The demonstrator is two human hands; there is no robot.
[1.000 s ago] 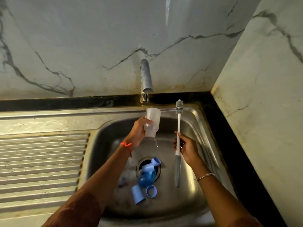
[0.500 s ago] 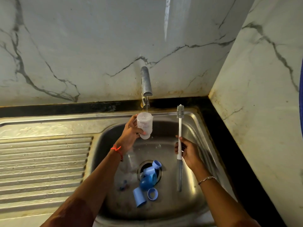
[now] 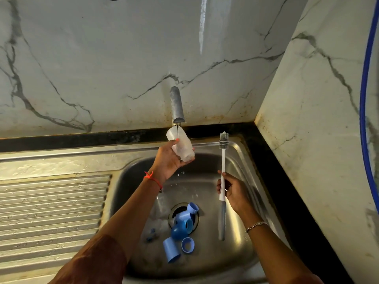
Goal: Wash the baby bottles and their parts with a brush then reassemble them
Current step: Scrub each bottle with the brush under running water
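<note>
A: Sink, contents?
B: Steel basin, wet. Over and beside the drain: a cluster of blue parts, comprising rings, one cap lying on its side and one ring lying flat just beside it. One small blue piece apart to the left. Clear pieces near the drain, too faint to tell what they are.

A: Bottle?
B: Clear plastic, tilted, mouth up and to the left, directly beneath the tap. A thin stream runs into the mouth. Drops fall below it.

A: Left hand?
B: Raised above the basin, palm toward the camera, fingers wrapped round the bottle's body. Red thread at the wrist.

A: Right hand?
B: Lower, over the basin's right half, fingers closed on the shaft of the brush. Brush upright, grey bristle head at top, white shaft, grey grip hanging below the hand. Metal bracelet at the wrist.

A: Surroundings?
B: Ribbed drainboard to the left; marble wall behind and to the right; blue hose at the right edge.
</note>
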